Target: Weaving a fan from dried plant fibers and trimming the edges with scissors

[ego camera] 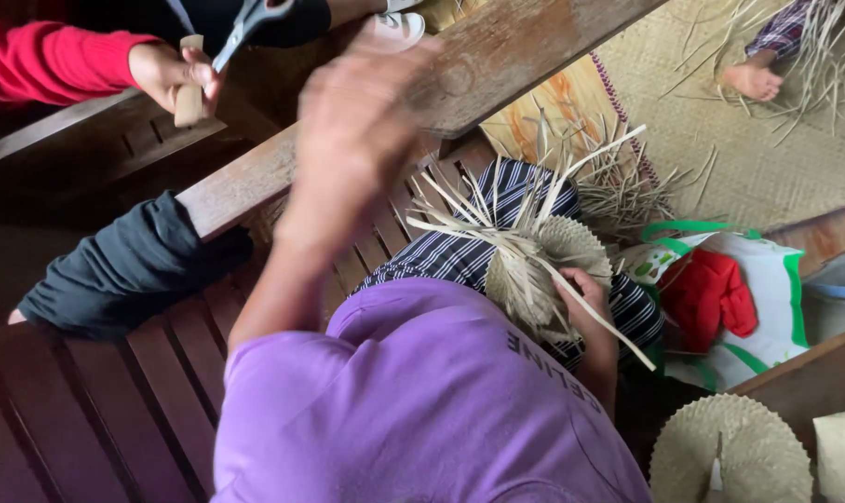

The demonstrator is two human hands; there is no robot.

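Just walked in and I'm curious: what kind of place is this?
Probably an informal home weaving spot. A half-woven straw piece sits in the right hand, loose straw strips lie on a woven mat, and a finished woven disc lies beside a wooden bench.

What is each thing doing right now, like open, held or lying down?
Half-woven pale straw piece: held on the lap, loose strips sticking out.
Right hand: gripping the straw piece.
Left hand: raised and blurred; grip unclear.
Grey scissors: held by a red-sleeved person's hand.
White and green bag: open, red cloth inside.
Finished round woven straw piece: lying flat.
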